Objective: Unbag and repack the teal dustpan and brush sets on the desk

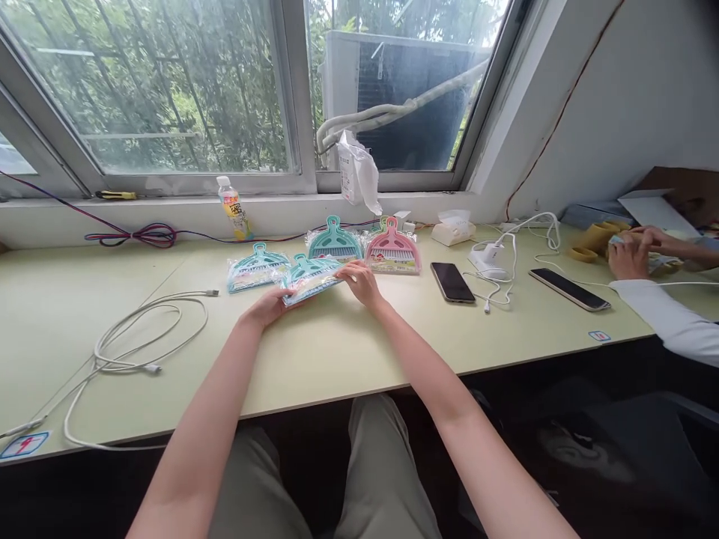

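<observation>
Between my two hands is a teal mini dustpan and brush set (313, 277) in a clear wrapper, tilted and held just above the table. My left hand (270, 308) grips its lower left corner, and my right hand (360, 282) pinches the right end. Close by on the left lies another wrapped teal dustpan set (258, 268). Behind it stands a further teal set (334, 238), and beside that a pink dustpan set (393, 247) with a bit of green handle showing behind it.
A coiled white cable (120, 337) lies at left. To the right are a black phone (452, 282), a white power strip (487, 260), a second phone (569, 289) and a tissue pack (454, 227). A drink bottle (234, 209) stands behind. At far right, another person's hands (632, 251) handle something.
</observation>
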`<state>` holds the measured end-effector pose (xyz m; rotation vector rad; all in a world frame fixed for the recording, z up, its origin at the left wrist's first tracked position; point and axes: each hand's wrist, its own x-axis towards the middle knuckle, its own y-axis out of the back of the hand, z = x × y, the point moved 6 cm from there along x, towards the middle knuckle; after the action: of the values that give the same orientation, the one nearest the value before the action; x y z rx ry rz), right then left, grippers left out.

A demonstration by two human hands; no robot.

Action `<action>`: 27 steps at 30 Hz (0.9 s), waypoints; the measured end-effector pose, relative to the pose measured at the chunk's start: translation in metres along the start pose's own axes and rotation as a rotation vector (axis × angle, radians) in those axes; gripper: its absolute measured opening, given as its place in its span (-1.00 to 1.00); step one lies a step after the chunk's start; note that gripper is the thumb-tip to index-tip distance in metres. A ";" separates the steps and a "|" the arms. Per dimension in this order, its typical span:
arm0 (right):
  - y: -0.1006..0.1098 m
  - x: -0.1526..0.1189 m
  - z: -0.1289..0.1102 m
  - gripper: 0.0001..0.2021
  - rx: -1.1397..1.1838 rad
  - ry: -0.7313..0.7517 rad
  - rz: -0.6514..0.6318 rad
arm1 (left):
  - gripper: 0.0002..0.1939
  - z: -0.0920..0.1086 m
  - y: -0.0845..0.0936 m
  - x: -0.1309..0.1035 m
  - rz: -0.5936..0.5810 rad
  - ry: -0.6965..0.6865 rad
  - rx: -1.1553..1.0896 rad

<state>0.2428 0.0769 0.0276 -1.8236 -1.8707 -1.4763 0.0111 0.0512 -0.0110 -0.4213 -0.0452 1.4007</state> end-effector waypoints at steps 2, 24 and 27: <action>-0.005 -0.002 0.002 -0.81 -0.024 -0.038 -0.022 | -0.67 -0.002 0.007 0.002 0.095 -0.001 0.044; -0.021 -0.024 0.035 -0.72 0.921 -0.906 0.063 | 0.19 0.012 -0.035 -0.024 -0.143 -0.293 0.155; -0.021 -0.026 0.035 -0.71 0.893 -0.893 0.102 | 0.42 0.010 -0.035 -0.025 -0.161 -0.303 0.265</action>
<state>0.2500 0.0878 -0.0184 -2.0823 -2.1215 0.3615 0.0372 0.0258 0.0145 0.0166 -0.1363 1.2801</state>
